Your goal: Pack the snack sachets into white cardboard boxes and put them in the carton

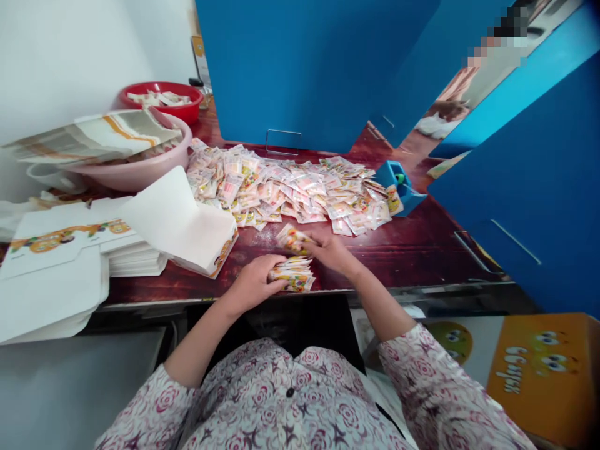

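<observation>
My left hand point(255, 282) is closed around the left end of a stack of small printed sachets point(294, 275) at the table's front edge. Just above and to the right, my right hand point(332, 251) grips a smaller bunch of sachets point(294, 240), its fingers partly hiding them. Behind both hands spreads a long heap of loose sachets point(285, 187), white and pink with yellow and orange prints. An open white carton point(201, 231) with its lid raised sits left of my hands.
Flat printed cartons point(60, 250) are piled at the left. Behind them stand a pink basin point(135, 175) and a red basin point(187, 112). A blue tape dispenser point(407, 201) sits right of the heap. Blue panels point(300, 69) border the back. Beyond, a co-worker's hand point(447, 111) shows.
</observation>
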The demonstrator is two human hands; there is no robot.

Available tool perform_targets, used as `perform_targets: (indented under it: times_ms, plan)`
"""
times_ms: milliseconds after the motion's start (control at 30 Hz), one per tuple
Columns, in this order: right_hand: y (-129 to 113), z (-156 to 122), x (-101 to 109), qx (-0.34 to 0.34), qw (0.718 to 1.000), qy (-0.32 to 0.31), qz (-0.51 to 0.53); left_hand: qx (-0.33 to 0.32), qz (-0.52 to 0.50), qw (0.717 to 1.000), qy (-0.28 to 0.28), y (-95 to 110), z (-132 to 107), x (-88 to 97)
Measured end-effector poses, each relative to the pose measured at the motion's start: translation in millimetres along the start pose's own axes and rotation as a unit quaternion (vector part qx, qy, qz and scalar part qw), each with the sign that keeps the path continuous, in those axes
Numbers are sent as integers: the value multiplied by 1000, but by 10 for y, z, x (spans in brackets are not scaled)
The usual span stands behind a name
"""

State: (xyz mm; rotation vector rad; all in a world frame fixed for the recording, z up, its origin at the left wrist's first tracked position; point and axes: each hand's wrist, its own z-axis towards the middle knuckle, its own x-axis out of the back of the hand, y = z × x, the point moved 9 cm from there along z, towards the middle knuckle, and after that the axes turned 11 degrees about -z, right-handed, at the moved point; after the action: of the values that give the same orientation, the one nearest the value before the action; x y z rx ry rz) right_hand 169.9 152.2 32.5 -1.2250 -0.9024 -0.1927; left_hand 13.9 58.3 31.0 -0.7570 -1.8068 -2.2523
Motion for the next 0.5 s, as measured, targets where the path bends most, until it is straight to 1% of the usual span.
perform_targets:
  times_ms: [33, 67, 100, 167, 267, 333, 400, 467, 500]
  plan:
    - [-72, -20, -115, 5, 999, -43, 24, -2, -6, 1000, 0, 3, -9, -2]
    - [-126, -46, -194, 4, 997, -72, 35, -6, -11, 1000, -1, 7, -19, -6]
    - [-159, -70, -231, -2, 996, -84, 36, -10, -14, 1000, 0, 9, -30, -10]
    - [-191, -105, -224, -13, 997, -74, 22, -21, -14, 1000, 10, 12, -51, -2]
    - [-246, -132, -223, 3, 998, -56, -17, -44, 2, 999, 32, 35, -67, 28]
    - [-280, -136, -255, 18, 998, -50, -33, -60, 9, 998, 26, 58, -64, 20]
    - [-298, -131, -274, 24, 998, -44, -44, -67, 11, 998, 9, 67, -53, -5]
    - [-310, -111, -279, 28, 997, -60, -50, -72, 15, 997, 5, 73, -43, -13]
    - [-316, -91, -286, 31, 995, -86, -47, -76, 19, 997, 9, 81, -39, -8]
